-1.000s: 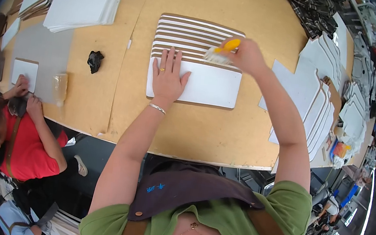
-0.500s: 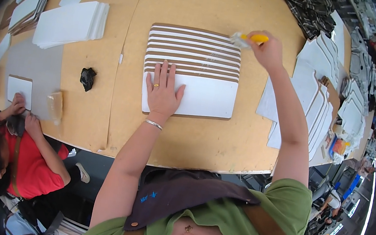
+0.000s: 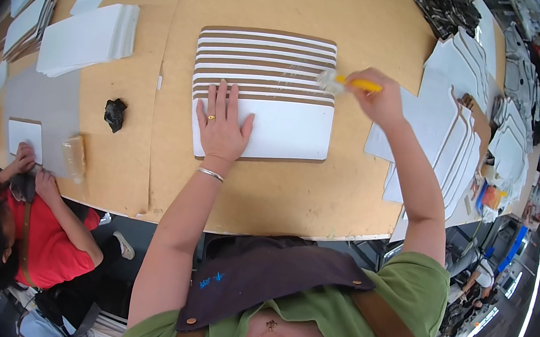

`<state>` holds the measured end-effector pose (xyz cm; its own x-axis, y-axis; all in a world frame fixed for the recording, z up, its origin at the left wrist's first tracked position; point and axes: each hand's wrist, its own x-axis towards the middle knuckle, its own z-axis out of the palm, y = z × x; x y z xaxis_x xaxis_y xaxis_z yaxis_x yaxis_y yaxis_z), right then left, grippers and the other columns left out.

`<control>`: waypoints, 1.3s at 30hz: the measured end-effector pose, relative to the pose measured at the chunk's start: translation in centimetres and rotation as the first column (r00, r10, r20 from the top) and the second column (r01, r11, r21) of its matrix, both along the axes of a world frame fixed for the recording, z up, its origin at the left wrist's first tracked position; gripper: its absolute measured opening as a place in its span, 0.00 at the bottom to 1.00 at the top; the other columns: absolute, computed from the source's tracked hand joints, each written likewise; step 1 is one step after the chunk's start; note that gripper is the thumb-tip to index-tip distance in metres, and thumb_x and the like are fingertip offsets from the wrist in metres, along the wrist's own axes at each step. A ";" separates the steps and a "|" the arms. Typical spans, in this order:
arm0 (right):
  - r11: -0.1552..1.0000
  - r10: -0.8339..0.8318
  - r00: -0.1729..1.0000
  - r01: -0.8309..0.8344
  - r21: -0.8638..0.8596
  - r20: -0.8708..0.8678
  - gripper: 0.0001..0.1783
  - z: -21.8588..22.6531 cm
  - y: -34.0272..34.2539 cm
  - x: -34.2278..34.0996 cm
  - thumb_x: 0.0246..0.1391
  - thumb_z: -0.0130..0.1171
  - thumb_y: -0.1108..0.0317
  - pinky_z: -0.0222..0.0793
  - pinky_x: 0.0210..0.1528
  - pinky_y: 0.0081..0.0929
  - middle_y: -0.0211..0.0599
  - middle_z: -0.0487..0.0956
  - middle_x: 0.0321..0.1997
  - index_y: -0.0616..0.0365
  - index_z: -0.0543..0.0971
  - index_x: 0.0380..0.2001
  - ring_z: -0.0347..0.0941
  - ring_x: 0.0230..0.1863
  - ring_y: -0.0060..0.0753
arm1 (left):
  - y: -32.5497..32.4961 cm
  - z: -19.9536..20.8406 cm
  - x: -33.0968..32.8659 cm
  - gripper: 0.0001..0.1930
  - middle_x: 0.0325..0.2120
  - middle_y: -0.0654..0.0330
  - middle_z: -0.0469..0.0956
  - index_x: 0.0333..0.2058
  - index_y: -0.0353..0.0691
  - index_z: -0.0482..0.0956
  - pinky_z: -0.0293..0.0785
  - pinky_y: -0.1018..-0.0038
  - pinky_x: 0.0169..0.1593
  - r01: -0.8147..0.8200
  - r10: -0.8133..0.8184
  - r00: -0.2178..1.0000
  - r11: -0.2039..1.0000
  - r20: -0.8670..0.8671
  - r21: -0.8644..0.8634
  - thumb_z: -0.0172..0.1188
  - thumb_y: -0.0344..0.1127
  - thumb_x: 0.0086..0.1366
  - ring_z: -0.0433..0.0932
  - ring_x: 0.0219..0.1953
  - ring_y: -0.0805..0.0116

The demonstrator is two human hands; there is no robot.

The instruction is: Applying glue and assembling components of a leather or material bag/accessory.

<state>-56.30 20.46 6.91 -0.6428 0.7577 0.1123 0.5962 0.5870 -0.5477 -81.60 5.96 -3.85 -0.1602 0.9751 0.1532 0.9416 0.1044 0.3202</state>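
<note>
In front of me lies a fanned stack of white panels (image 3: pixel 288 130) with brown edges, overlapped so that narrow brown and white strips show on the far part. My left hand (image 3: pixel 224 128) lies flat on the nearest panel, fingers spread, their tips reaching the first strips. My right hand (image 3: pixel 380 101) grips the yellow handle of a brush (image 3: pixel 361 84). Its pale bristles, blurred, are at the right ends of the middle strips. Wet-looking streaks run across some strips left of the bristles.
A black crumpled lump (image 3: pixel 114 115) lies left of the stack. Beyond it stands a pile of white panels (image 3: pixel 86 38). White cut pieces (image 3: pixel 435 132) overlap at right, with dark checked fabric (image 3: pixel 441 8) behind. At left, a co-worker in a red shirt (image 3: pixel 63 237) handles a small white panel (image 3: pixel 26 138).
My right hand has brought the brush nearer, from the far right corner to the middle strips. My left hand stays flat on the stack. The whole view has shifted slightly.
</note>
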 end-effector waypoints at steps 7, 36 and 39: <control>1.000 0.000 1.000 0.000 0.023 0.027 0.06 0.0 -2.0 -0.2 0.41 0.64 0.71 0.68 0.26 0.27 0.31 0.77 0.28 0.49 0.80 0.26 0.73 0.27 0.36 | -0.1 0.2 0.1 0.32 0.61 0.55 0.57 0.59 0.41 0.60 0.43 0.53 0.63 0.004 -0.003 1.000 1.000 -0.025 0.006 0.51 0.50 0.60 0.51 0.64 0.56; 0.988 -0.074 0.977 0.044 0.147 0.200 0.05 -1.4 6.5 -5.2 0.43 0.65 0.63 0.70 0.31 0.28 0.29 0.77 0.29 0.45 0.81 0.27 0.75 0.29 0.35 | -0.3 0.5 0.1 0.32 0.62 0.55 0.55 0.60 0.42 0.59 0.42 0.53 0.64 -0.015 0.015 1.000 0.999 0.000 -0.046 0.51 0.49 0.60 0.51 0.64 0.57; 0.943 -0.265 0.933 0.197 0.269 0.245 0.05 -2.6 10.1 -3.2 0.44 0.64 0.62 0.70 0.33 0.29 0.28 0.78 0.30 0.41 0.81 0.28 0.75 0.31 0.36 | -0.2 0.7 0.2 0.32 0.62 0.55 0.55 0.60 0.42 0.59 0.41 0.53 0.64 -0.004 0.005 1.000 0.999 0.008 -0.042 0.51 0.49 0.60 0.51 0.65 0.57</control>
